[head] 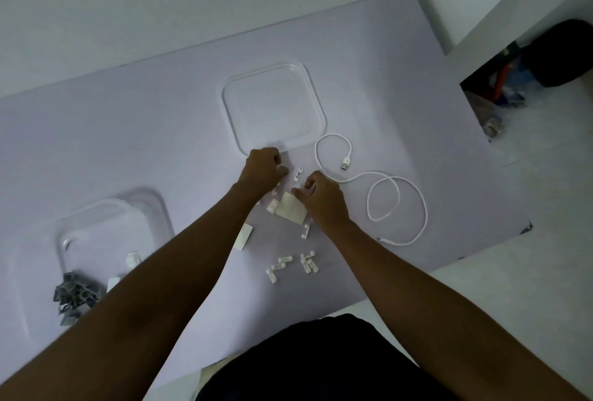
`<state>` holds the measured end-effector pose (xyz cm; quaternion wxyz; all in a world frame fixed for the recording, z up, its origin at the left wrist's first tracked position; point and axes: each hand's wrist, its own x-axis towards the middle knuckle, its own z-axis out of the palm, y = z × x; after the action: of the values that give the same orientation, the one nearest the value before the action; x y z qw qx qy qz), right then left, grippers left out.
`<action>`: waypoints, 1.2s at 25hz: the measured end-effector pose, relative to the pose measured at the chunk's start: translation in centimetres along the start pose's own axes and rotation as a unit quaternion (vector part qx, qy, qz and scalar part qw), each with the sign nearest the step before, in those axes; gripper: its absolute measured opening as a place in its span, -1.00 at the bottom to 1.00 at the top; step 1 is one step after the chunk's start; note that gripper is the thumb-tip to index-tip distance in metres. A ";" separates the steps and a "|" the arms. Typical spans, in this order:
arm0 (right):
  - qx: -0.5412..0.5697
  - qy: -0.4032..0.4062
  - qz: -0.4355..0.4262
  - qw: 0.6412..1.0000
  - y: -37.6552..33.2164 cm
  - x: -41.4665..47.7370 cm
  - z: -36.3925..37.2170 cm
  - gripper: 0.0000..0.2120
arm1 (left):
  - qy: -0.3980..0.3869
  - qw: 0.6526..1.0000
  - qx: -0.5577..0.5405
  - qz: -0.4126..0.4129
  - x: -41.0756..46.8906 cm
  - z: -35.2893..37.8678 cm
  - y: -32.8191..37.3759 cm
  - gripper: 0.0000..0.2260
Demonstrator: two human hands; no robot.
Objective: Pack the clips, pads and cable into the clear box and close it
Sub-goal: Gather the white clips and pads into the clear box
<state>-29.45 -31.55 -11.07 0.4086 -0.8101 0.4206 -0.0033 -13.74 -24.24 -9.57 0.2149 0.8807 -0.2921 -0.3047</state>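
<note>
Clear box (112, 224) stands at the table's (417, 79) left, well apart from both hands. It is open, with a small white piece (133, 259) inside and dark grey pieces (77, 296) at its near left corner. The flat clear lid (274, 108) lies separately at the table's far centre.

Clips (279, 267), small and white, lie scattered on the table: two clusters sit between the forearms and more lie around the hands. Pads: one pale square pad (288, 209) lies partly under the right hand (322, 196), and a second pad (244, 237) lies just beside the left forearm. White cable (398, 204) lies in loose loops to the right of the hands, its plug (346, 164) just beside the lid's near right corner.

Left hand (263, 166) sits at the lid's near edge, fingers curled, thumb and fingertips pinching what looks like a single clip (282, 168). The right hand has its fingers bent down onto the clips beside the square pad; whether they grip one cannot be told.

Periphery: a dark bag (561, 54) on the floor at far right, and the person's dark clothing (321, 362) at the bottom edge.
</note>
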 end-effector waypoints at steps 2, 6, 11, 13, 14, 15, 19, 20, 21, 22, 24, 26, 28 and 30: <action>-0.065 -0.014 -0.042 0.997 -0.4 0.4 0.9 -0.69 | 0.019 0.999 -0.034 -0.026 0.1 -1.0 -0.1 -0.82; -0.124 -0.032 -0.037 0.991 -0.9 1.3 1.6 -0.68 | -0.019 0.993 -0.104 -0.059 -1.7 -3.3 -1.4 -0.82; 0.025 0.005 0.005 1.000 -0.5 0.7 1.4 -0.76 | -0.081 0.968 -0.197 -0.133 -5.3 -3.8 -2.8 -0.74; 0.116 0.021 0.054 0.991 -0.3 0.2 1.3 -0.75 | -0.087 0.986 -0.100 -0.104 -6.2 -2.9 -3.1 -0.66; 0.156 0.029 0.075 0.985 -0.3 0.0 1.2 -0.74 | -0.082 0.992 -0.044 -0.084 -6.6 -2.3 -3.1 -0.63; 0.186 0.036 0.093 0.978 -0.3 -0.2 1.0 -0.75 | -0.076 0.994 -0.008 -0.073 -6.8 -1.7 -3.1 -0.62; 0.258 0.041 0.129 0.957 -0.3 -1.3 0.8 -0.74 | -0.077 0.992 0.074 -0.072 -7.1 0.2 -2.4 -0.59; 0.277 0.038 0.133 0.951 -0.4 -1.6 0.6 -0.74 | -0.081 0.990 0.092 -0.073 -7.1 0.6 -1.9 -0.59; 0.300 0.031 0.139 0.943 -0.5 -1.9 0.4 -0.76 | -0.086 0.988 0.101 -0.075 -7.1 0.9 -1.7 -0.60; 0.332 0.016 0.145 0.932 -0.7 -2.3 0.0 -0.78 | -0.092 0.988 0.099 -0.075 -7.1 1.2 -1.4 -0.62; 0.418 -0.041 0.162 0.893 -1.3 -3.1 -0.8 -0.82 | -0.106 0.988 0.072 -0.083 -7.1 1.2 -1.3 -0.69; 0.501 -0.114 0.176 0.840 -2.2 -3.8 -1.6 -0.79 | -0.122 0.987 0.043 -0.094 -7.4 0.7 -1.5 -0.69; 0.544 -0.164 0.183 0.802 -3.3 -4.1 -2.1 -0.75 | -0.139 0.987 0.014 -0.083 -7.8 -0.4 -1.9 -0.67; 0.545 -0.186 0.178 0.798 -4.9 -4.3 -2.1 -0.74 | -0.140 0.986 -0.017 -0.084 -8.9 -2.6 -2.9 -0.67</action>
<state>-29.65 -28.50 -4.97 0.8462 -0.3497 0.4020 -0.0083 -16.61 -15.86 -5.61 0.1604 0.8473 -0.2387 -0.4465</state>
